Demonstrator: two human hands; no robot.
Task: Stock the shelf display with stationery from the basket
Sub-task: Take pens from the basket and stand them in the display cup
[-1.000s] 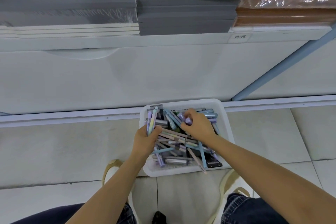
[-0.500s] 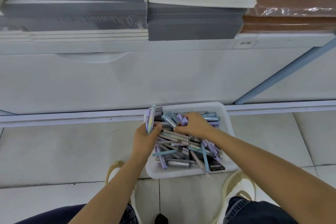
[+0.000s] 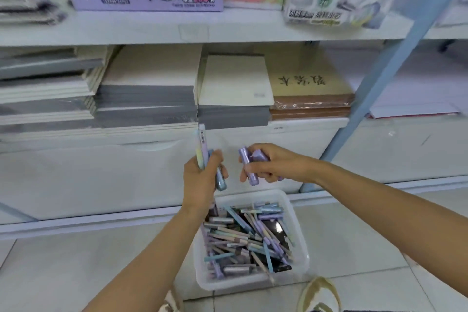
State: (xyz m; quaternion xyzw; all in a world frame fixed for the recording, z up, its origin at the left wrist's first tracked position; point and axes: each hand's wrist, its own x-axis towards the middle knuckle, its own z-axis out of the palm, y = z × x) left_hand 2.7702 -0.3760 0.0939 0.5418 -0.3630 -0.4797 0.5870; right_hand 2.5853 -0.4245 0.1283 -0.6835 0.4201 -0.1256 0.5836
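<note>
Pens in both hands, above the basket [image 3: 298, 238].
Left hand [image 3: 201, 180] clutches pastel pens [image 3: 202, 145], right hand [image 3: 268, 166] grips purple ones [image 3: 249, 168]; best square the tips before shelving.

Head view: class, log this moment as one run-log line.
left hand: holds pens | right hand: holds purple pens | basket: on floor, pens inside | shelf: unstocked

Blue diagonal brace [image 3: 395, 63] right of the wrapped brown book stack [image 3: 312, 106]; grey notebook stacks [image 3: 147, 106] to its left
</note>
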